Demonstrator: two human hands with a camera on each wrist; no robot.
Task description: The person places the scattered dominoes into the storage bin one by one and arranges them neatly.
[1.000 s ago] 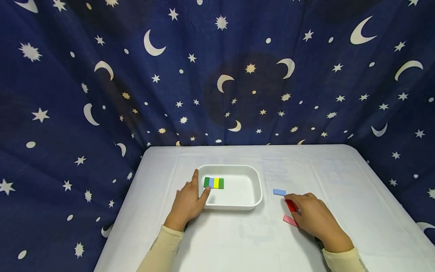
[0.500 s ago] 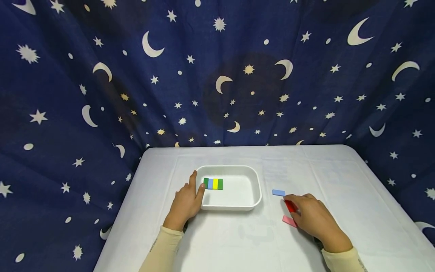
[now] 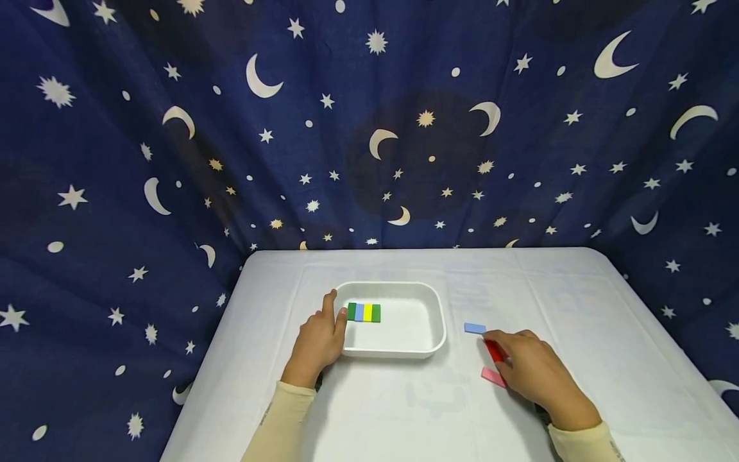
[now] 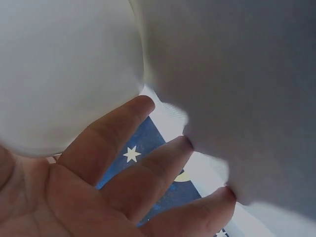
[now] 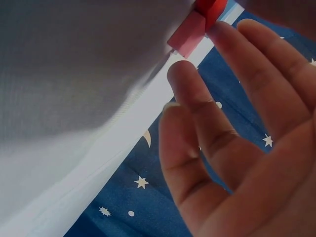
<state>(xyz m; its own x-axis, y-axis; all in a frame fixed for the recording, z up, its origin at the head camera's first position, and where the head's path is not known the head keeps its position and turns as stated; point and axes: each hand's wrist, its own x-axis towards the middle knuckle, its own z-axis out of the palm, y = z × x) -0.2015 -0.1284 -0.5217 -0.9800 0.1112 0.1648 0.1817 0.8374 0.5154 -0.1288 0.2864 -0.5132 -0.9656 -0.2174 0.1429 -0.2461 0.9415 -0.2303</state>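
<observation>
My left hand [image 3: 319,339] holds the left side of a white tray [image 3: 398,353]. Its thumb lies over the rim beside a dark green block [image 3: 351,312], while the index finger lies along the outside. In the left wrist view the other fingers reach down to the cloth beside the tray wall. My right hand [image 3: 534,369] pinches a red block [image 3: 494,350] by its ends, at the table. Next to that block lie a pink block [image 3: 493,377] and a light blue block [image 3: 475,328]. The right wrist view shows the pink block [image 5: 188,33] close to the red one.
Inside the tray, a blue block [image 3: 359,312], a yellow block [image 3: 367,312] and a lighter green block [image 3: 376,313] stand in a row with the dark green one. A white cloth covers the table [image 3: 404,410]. Behind it hangs a dark blue curtain [image 3: 346,141] with stars and moons.
My left thumb has shifted up and left, from the tray's front left corner to beside the dark green block. The right hand stays at the red block; the loose blocks have not moved.
</observation>
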